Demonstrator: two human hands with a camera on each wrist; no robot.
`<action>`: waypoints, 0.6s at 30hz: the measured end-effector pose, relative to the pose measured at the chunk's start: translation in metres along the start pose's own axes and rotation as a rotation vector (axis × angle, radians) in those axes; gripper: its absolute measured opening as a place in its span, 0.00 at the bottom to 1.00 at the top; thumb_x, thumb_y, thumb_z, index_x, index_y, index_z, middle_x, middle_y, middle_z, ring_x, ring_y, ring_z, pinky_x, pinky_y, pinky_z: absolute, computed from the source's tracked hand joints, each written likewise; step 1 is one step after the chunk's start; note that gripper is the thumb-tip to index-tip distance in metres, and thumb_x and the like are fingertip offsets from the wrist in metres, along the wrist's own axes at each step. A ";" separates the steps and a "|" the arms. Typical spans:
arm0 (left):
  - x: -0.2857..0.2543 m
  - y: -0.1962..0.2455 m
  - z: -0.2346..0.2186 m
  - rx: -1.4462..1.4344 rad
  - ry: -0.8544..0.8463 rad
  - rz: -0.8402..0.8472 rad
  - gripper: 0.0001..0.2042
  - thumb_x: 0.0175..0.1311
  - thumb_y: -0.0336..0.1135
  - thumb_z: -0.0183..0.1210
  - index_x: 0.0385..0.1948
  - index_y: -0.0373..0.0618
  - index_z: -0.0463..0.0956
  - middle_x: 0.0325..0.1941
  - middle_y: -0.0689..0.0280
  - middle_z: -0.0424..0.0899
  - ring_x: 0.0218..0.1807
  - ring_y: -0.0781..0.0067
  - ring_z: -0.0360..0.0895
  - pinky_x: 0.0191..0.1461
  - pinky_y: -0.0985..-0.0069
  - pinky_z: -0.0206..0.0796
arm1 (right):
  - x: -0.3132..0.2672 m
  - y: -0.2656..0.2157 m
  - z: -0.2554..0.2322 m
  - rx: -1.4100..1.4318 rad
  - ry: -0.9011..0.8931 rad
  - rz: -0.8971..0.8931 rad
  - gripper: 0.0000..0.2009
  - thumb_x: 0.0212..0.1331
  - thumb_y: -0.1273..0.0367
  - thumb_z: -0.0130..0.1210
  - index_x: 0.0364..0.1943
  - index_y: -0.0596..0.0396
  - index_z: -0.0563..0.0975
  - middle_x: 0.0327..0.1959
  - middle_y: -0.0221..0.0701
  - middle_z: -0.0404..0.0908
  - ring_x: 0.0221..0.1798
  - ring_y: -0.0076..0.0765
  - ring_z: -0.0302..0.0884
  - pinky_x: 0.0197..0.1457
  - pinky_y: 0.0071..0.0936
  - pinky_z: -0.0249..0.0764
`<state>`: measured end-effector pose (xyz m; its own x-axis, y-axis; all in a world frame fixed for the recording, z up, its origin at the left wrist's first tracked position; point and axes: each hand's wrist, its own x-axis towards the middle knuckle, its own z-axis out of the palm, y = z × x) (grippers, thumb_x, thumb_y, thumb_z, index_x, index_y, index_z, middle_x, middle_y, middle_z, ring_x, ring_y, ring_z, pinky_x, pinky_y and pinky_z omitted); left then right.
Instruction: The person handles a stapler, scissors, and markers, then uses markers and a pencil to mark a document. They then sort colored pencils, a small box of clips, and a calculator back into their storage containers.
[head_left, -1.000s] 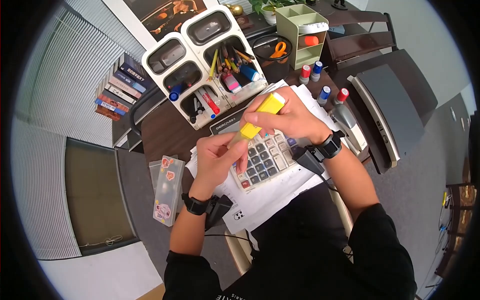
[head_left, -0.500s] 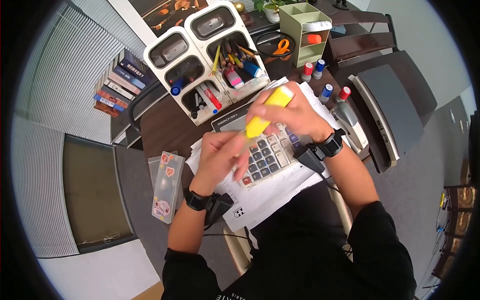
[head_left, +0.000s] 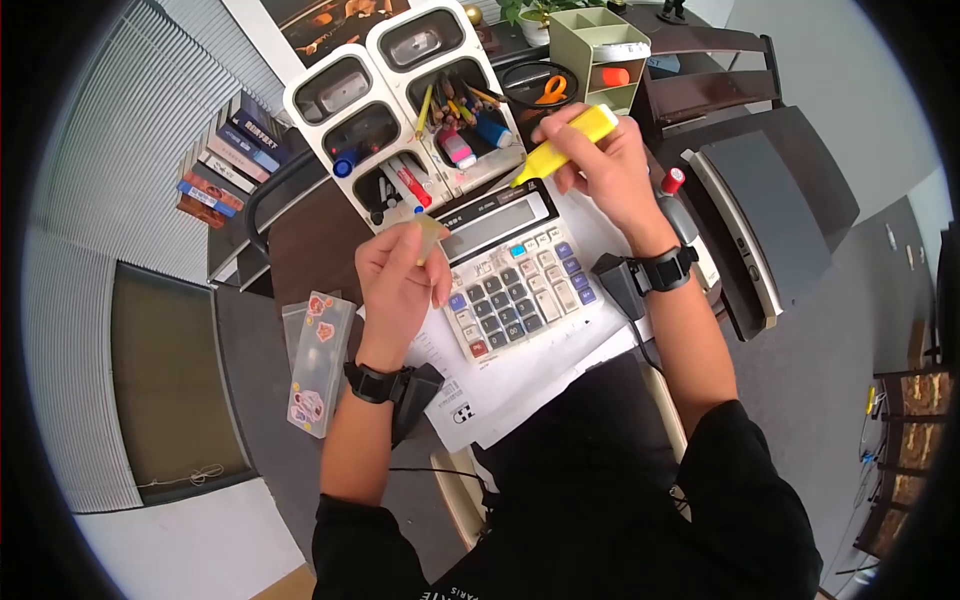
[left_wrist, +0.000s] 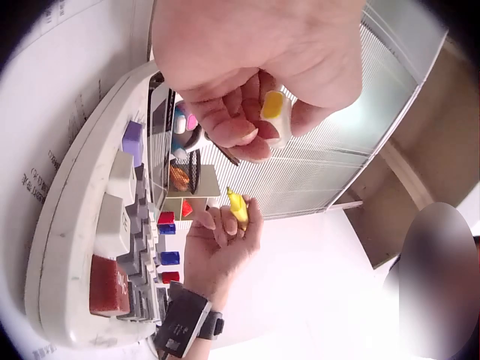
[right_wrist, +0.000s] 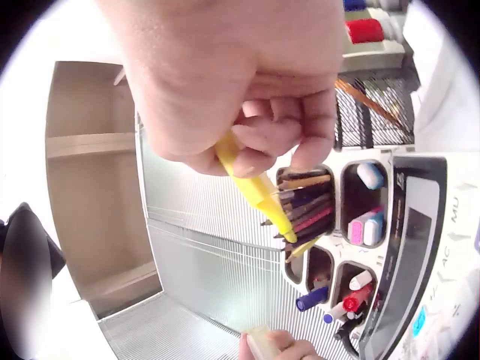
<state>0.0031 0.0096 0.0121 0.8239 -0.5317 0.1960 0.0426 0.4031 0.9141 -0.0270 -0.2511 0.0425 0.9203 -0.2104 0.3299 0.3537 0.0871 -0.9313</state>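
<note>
The right hand (head_left: pixel 612 170) grips a yellow highlighter (head_left: pixel 568 146) above the calculator's top edge, its uncovered tip pointing down-left toward the display. In the right wrist view the highlighter (right_wrist: pixel 259 192) shows its yellow nib end. The left hand (head_left: pixel 393 285) pinches a small translucent cap (head_left: pixel 428 240) between thumb and fingers, left of the calculator (head_left: pixel 520 290). The cap (left_wrist: pixel 276 120) shows a yellow inside in the left wrist view. Cap and highlighter are apart. Papers (head_left: pixel 450 400) lie under the calculator.
A white organizer (head_left: pixel 390 100) with pens and pencils stands behind the calculator, beside a mesh cup and a green holder (head_left: pixel 570 42). A stickered clear case (head_left: pixel 322 365) lies at left. A red-capped bottle (head_left: pixel 673 181) and a grey machine (head_left: pixel 755 220) are at right.
The hands have moved apart, the cap coming off the highlighter. The right hand went up and right with the highlighter; the left went left and up with the cap. The view has shifted slightly.
</note>
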 end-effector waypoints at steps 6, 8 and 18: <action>0.001 0.000 0.001 -0.044 0.017 0.006 0.20 0.76 0.42 0.49 0.43 0.28 0.77 0.18 0.64 0.70 0.15 0.73 0.68 0.19 0.79 0.57 | -0.041 -0.007 -0.002 -0.130 -0.028 0.041 0.06 0.64 0.71 0.63 0.36 0.59 0.81 0.25 0.27 0.81 0.21 0.15 0.72 0.24 0.16 0.66; 0.001 -0.002 0.001 -0.040 -0.002 -0.003 0.19 0.76 0.41 0.49 0.44 0.28 0.78 0.18 0.64 0.70 0.16 0.73 0.68 0.20 0.79 0.57 | -0.055 -0.005 -0.003 -0.130 -0.079 0.096 0.05 0.63 0.74 0.62 0.39 0.60 0.79 0.30 0.27 0.81 0.25 0.15 0.73 0.28 0.16 0.69; 0.002 -0.003 0.004 0.050 0.038 -0.027 0.19 0.75 0.43 0.52 0.42 0.29 0.78 0.18 0.67 0.69 0.16 0.75 0.69 0.20 0.80 0.55 | -0.071 0.015 0.004 -0.109 -0.047 0.083 0.06 0.63 0.74 0.62 0.41 0.60 0.80 0.30 0.26 0.81 0.25 0.16 0.73 0.28 0.16 0.69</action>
<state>0.0020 0.0048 0.0115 0.8439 -0.5125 0.1586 0.0375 0.3513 0.9355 -0.0865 -0.2304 0.0055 0.9533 -0.1613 0.2555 0.2581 -0.0048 -0.9661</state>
